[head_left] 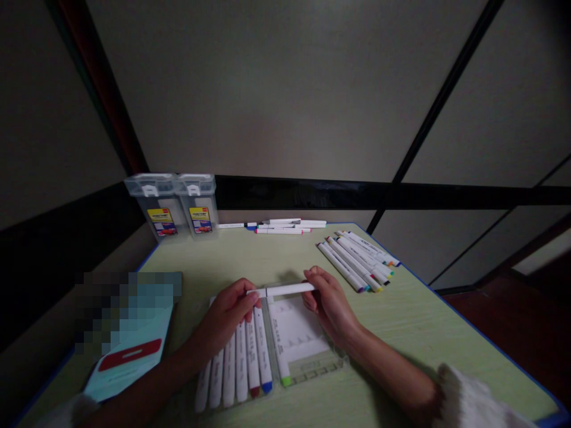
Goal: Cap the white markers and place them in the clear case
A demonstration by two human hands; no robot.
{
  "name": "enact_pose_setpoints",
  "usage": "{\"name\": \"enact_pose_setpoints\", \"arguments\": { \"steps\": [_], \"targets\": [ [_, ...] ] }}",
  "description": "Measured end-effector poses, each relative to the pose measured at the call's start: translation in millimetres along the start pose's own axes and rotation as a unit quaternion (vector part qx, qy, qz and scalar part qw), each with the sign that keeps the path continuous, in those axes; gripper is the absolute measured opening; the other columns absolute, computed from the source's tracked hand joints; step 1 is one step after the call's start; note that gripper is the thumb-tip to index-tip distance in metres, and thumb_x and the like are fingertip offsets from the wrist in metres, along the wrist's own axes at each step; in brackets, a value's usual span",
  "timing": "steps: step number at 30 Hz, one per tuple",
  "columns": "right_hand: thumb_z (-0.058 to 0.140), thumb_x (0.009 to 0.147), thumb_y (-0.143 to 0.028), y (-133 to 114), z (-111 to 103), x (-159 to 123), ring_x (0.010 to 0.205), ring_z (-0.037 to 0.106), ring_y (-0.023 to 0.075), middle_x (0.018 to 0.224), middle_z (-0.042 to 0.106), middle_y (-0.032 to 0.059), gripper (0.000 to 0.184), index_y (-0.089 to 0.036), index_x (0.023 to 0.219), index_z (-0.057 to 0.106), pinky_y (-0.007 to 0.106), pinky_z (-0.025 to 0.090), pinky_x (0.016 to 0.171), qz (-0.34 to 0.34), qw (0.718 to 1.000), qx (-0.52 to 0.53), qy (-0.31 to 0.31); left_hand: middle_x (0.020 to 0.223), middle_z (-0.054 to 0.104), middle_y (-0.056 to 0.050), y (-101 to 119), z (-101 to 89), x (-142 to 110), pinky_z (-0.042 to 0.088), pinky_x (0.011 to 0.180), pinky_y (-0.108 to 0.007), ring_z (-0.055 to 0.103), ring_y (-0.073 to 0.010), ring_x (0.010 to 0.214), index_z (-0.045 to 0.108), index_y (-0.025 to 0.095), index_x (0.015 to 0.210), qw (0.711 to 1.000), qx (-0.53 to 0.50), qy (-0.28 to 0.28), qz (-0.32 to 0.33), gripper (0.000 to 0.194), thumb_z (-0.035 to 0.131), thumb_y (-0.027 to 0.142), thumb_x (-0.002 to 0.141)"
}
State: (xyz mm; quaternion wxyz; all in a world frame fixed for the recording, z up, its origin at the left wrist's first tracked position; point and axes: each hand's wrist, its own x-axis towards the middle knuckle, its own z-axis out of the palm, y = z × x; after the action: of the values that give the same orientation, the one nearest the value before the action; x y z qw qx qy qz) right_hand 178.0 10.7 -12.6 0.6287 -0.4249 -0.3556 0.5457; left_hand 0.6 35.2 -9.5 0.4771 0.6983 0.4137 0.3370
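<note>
A white marker (285,290) lies level between my two hands, above a clear plastic tray (312,370). At its left end my left hand (234,303) pinches it with thumb and fingers. My right hand (328,300) is closed around the other end, hiding that tip. Under my left hand a row of several white markers (241,362) fills the tray's left side, two of them with red and blue ends. One green-ended marker (280,351) rests alone in the right side, beside a white sheet (298,327).
Two clear lidded boxes (163,205) with yellow labels stand at the back left. Loose markers (285,226) lie along the back edge, and a bigger pile (357,258) sits at the right. A phone (134,356) with a lit screen is on the left of the table (428,356).
</note>
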Motion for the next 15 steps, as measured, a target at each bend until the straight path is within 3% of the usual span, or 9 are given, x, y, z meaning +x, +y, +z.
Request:
{"name": "enact_pose_setpoints", "arguments": {
  "steps": [15],
  "targets": [
    [0.051, 0.070, -0.027, 0.7, 0.8, 0.0, 0.033, 0.022, 0.0053, 0.031, 0.033, -0.0105, 0.020, -0.020, 0.058, 0.038, 0.022, 0.014, 0.037, -0.017, 1.000, -0.013, -0.001, 0.054, 0.047, 0.005, 3.3, 0.9, 0.6, 0.031, 0.048, -0.022, 0.038, -0.0094, 0.047, 0.045, 0.018, 0.063, 0.999, -0.033, -0.005, -0.008, 0.018, 0.042, 0.032, 0.075]
  ]
}}
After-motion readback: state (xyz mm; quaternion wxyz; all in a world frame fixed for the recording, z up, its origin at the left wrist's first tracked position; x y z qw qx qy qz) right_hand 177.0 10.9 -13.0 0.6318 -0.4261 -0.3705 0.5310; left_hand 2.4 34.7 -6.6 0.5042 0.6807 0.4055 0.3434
